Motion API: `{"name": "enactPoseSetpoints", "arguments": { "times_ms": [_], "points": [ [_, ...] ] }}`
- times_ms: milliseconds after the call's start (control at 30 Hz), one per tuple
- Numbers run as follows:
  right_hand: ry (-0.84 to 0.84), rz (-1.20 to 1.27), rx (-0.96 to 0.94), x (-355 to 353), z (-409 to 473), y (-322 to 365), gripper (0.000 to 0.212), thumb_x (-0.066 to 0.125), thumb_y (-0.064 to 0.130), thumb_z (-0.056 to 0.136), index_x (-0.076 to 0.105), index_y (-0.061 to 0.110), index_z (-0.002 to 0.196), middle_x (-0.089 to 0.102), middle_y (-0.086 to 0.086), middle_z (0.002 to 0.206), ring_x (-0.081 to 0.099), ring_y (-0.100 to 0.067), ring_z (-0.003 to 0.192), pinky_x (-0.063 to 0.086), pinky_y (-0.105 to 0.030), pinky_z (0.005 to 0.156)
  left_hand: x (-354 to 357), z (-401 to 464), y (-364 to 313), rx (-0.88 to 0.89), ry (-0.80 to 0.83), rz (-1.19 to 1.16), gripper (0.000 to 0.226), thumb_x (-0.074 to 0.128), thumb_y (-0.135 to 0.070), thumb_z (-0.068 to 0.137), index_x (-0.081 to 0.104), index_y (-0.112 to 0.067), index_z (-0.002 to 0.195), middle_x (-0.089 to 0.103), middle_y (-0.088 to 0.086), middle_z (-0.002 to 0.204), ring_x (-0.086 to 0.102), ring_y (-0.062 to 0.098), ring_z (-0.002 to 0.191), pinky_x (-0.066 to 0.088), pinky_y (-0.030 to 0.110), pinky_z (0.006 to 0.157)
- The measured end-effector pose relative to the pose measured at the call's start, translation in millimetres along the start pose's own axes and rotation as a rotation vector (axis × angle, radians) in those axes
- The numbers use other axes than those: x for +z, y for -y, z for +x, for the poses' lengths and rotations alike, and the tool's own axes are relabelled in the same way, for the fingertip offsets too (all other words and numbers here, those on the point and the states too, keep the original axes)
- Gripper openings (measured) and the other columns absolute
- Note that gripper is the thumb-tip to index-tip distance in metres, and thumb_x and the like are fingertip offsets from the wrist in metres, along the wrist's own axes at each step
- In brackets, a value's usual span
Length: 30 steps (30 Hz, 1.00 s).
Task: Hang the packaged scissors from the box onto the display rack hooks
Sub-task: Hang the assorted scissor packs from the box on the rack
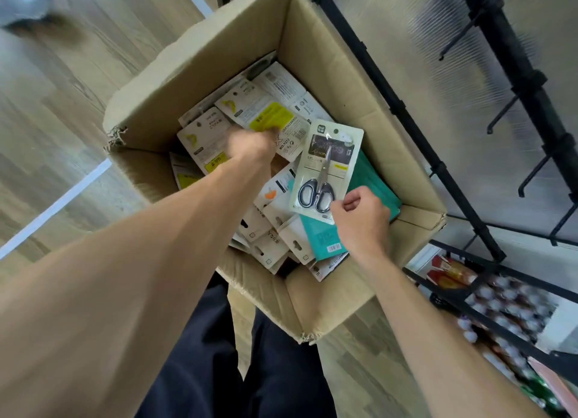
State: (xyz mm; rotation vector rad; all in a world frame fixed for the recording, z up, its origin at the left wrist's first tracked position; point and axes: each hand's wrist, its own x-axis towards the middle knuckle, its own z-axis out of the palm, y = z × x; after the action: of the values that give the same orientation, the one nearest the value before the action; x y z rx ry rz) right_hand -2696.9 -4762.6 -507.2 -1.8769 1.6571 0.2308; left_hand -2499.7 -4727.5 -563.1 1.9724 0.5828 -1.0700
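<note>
White blister-carded grey-handled scissors (pixel 325 170) pinched at the bottom corner by right hand (pixel 359 217); left hand (pixel 253 143) digs blurred, grip unclear. Lift flat, hang-hole leading toward black hooks (pixel 531 173).

Seen from above — an open cardboard box (pixel 316 73) on a wood floor, crowded with carded packages. Right hand (pixel 362 220) pinching the lower corner of a packaged pair of scissors (pixel 325 173), tilted above the pile. Left hand (pixel 253 143) blurred, reaching into the packages by a yellow-labelled card (pixel 270 117). Bare black rack hooks (pixel 531 173) at right — stocked shelves below.
</note>
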Motion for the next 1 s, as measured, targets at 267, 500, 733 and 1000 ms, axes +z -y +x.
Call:
{"name": "enactPoseSetpoints", "arguments": {
  "times_ms": [267,500,733,1000],
  "points": [
    [0.143,0.085,0.095,1.3,-5.9,-16.2,0.012,0.070,0.025,0.087,0.059,0.022,0.085,0.065,0.004,0.083,0.067,-0.016,0.079,0.050,-0.027,0.056,-60.3,-54.1,20.7,0.755,0.014,0.560,0.020,0.062,-0.008,0.085,0.043,-0.016,0.090,0.061,-0.003,0.082,0.060,0.022,0.076,0.050,0.037,0.064],
    [0.187,0.327,0.287,15.6,-0.4,-17.8,0.020,0.070,0.019,0.090,0.055,0.017,0.103,0.066,0.000,0.094,0.072,-0.019,0.082,0.063,-0.036,0.066,-55.3,-37.7,43.8,0.573,0.300,0.858,0.054,0.071,-0.057,0.082,0.040,-0.021,0.107,0.059,-0.002,0.093,0.060,0.018,0.079,0.046,0.031,0.059],
    [0.164,0.367,0.284,29.1,-0.4,-24.5,0.009,0.067,0.025,0.089,0.060,0.021,0.091,0.072,0.000,0.086,0.073,-0.021,0.082,0.063,-0.039,0.071,-69.4,-23.8,42.2,0.547,0.061,0.975,0.093,0.085,-0.047,0.067,0.030,-0.014,0.133,0.030,0.012,0.138,0.031,0.034,0.133,0.043,0.042,0.100],
    [0.159,0.539,0.351,32.0,-12.9,-23.7,0.014,0.061,0.017,0.097,0.065,0.025,0.086,0.073,0.001,0.093,0.073,-0.024,0.090,0.061,-0.043,0.082,-70.7,-26.0,53.7,0.593,0.093,1.074,0.108,0.083,-0.043,0.073,0.016,0.004,0.143,0.025,0.019,0.141,0.027,0.041,0.134,0.036,0.051,0.108]
  ]
}}
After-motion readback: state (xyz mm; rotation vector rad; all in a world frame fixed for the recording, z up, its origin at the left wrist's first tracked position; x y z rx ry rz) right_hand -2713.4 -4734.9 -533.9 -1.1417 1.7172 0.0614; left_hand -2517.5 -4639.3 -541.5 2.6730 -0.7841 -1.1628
